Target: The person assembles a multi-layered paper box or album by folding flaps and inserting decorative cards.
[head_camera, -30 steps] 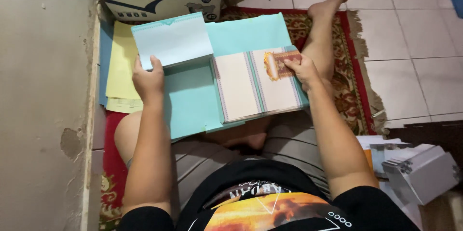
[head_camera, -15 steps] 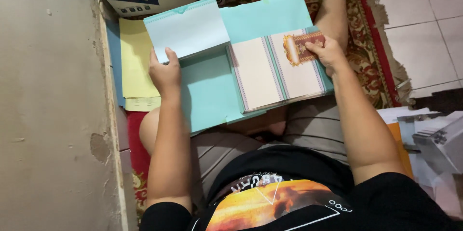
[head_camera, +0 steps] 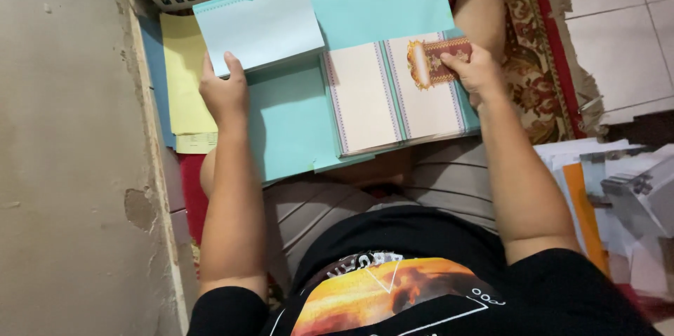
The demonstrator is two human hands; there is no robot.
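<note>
"How is the scene lit?"
"Soft, even light is seen all over. Only faint shadows are cast under the arms."
"Is anything blurred?"
"The papers at the right edge are slightly smeared."

The folded sheet is pale blue with a dotted teal edge, lying over plain turquoise paper and a yellow sheet. The two cards are cream with thin purple-patterned borders — the small card is maroon with gold ornament. The rug shows red, gold and dark floral patterning — its edge is fringed beige.

A home floor: patterned rug, white tiles, plastered wall.
</note>
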